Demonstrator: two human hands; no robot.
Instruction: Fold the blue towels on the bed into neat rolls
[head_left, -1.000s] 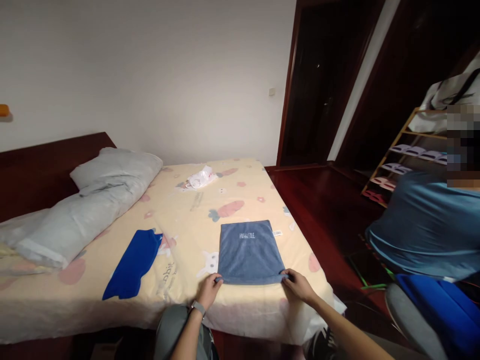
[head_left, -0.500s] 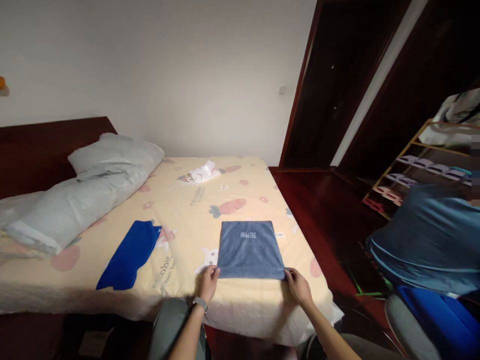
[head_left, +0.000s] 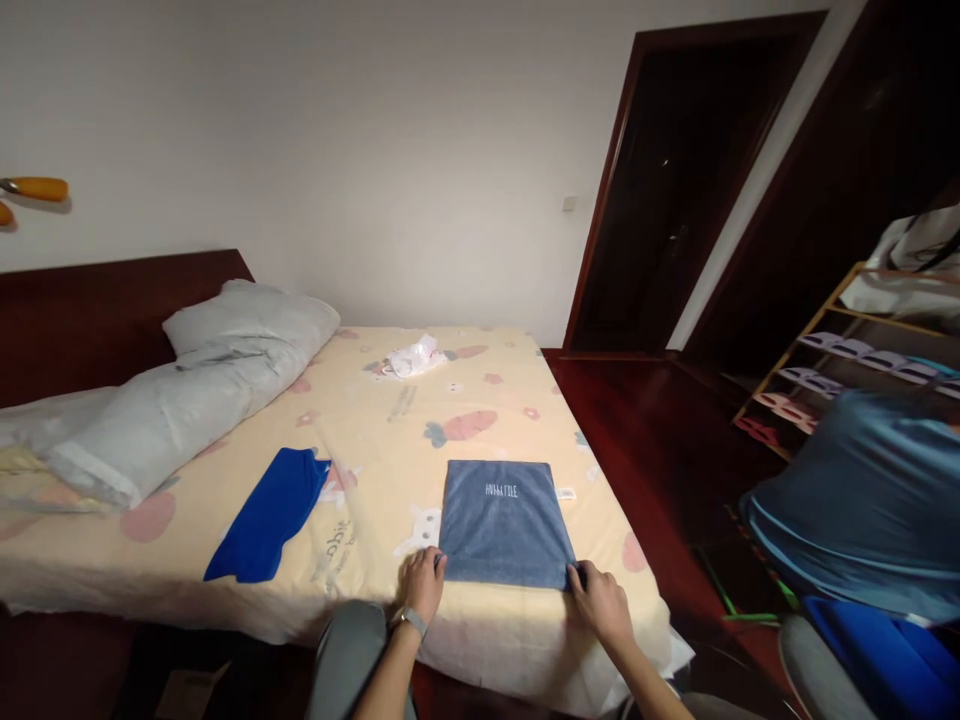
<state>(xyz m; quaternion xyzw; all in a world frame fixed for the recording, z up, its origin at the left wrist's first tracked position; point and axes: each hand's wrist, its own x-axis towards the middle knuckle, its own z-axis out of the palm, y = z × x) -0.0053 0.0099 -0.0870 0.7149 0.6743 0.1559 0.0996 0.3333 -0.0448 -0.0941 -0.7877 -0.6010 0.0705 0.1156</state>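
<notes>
A grey-blue towel (head_left: 501, 535) lies flat on the bed in a near-square shape, with white lettering upside down near its far edge and a white tag at its right side. My left hand (head_left: 424, 582), a watch on its wrist, pinches the near left corner. At the near right corner, my right hand (head_left: 600, 598) grips the fabric between thumb and fingers. Farther left lies a bright blue cloth (head_left: 266, 515), spread on the sheet and touched by neither hand.
The bed (head_left: 510, 410) has a pale yellow carrot-print sheet. A grey quilt (head_left: 187, 400) is bunched by the headboard (head_left: 120, 310), and a white plastic bag (head_left: 414, 356) sits farther back. To the right are a shoe rack (head_left: 817, 340) and a blue-draped object (head_left: 862, 500).
The view has tilted up slightly, so the bed and towel appear lower. Both hands keep hold of the towel's near corners, and its near edge looks straighter.
</notes>
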